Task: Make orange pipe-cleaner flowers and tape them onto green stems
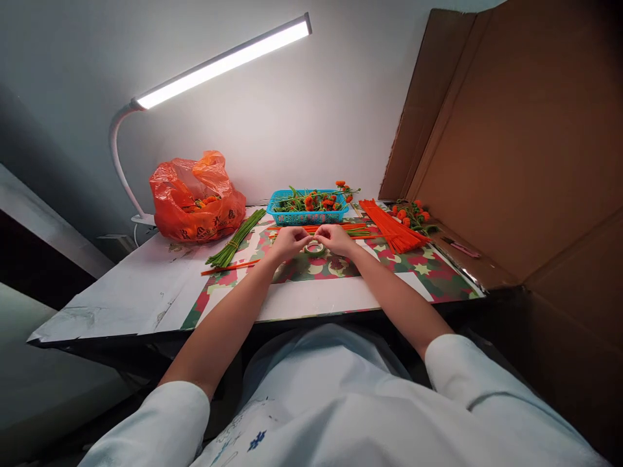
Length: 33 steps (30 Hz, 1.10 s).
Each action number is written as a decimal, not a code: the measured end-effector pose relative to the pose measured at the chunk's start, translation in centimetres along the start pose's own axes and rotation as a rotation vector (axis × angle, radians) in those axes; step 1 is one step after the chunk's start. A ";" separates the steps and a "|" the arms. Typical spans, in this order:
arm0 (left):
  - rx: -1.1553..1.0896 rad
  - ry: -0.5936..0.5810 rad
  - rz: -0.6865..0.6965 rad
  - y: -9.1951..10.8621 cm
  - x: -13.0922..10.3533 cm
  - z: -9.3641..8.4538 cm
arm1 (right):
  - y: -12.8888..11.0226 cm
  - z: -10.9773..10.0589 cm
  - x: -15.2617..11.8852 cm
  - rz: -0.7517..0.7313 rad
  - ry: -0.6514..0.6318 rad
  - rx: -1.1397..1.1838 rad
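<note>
My left hand (291,242) and my right hand (335,239) meet over the middle of the table, thumbs and forefingers pinched together. Whatever is between the fingertips is too small to make out. Just below the fingertips is a small roll of pale green tape (315,248); whether the fingers touch it I cannot tell. Behind the hands lie loose orange and green pipe cleaners (359,231), partly hidden by the fingers. One more orange pipe cleaner (228,267) lies left of my left hand.
A blue basket (307,219) holds orange flowers with green stems. Left are a tied green pipe cleaner bundle (238,239) and an orange plastic bag (199,207). Right are an orange pipe cleaner bundle (395,228), more flowers (411,214) and a cardboard wall (516,143). A lamp (224,61) shines overhead.
</note>
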<state>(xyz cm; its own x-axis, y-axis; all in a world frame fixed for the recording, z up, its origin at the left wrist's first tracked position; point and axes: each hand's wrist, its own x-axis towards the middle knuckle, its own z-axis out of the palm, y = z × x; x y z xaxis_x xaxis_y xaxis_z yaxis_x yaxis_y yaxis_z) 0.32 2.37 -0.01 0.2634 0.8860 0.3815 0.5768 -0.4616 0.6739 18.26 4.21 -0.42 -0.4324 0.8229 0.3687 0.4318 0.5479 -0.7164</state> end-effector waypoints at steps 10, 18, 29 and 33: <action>0.171 0.143 0.113 0.0 -0.6 0.4 | 0.5 0.3 -0.2 -0.086 0.052 -0.198; 0.581 0.137 0.418 -0.8 -0.5 0.3 | 0.8 -0.5 0.0 0.063 -0.105 0.163; 0.097 -0.101 0.082 -1.3 -0.2 0.4 | 0.2 0.2 -0.3 -0.145 0.035 -0.294; 0.038 -0.111 0.096 -1.7 -0.2 0.1 | 0.1 0.0 -0.3 -0.052 -0.034 -0.197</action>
<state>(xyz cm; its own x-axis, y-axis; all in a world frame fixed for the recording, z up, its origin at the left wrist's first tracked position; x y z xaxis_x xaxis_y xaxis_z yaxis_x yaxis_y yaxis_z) -0.64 2.95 -1.32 0.4017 0.8382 0.3689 0.5732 -0.5443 0.6125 18.43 3.99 -0.66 -0.4832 0.7891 0.3794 0.5533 0.6110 -0.5661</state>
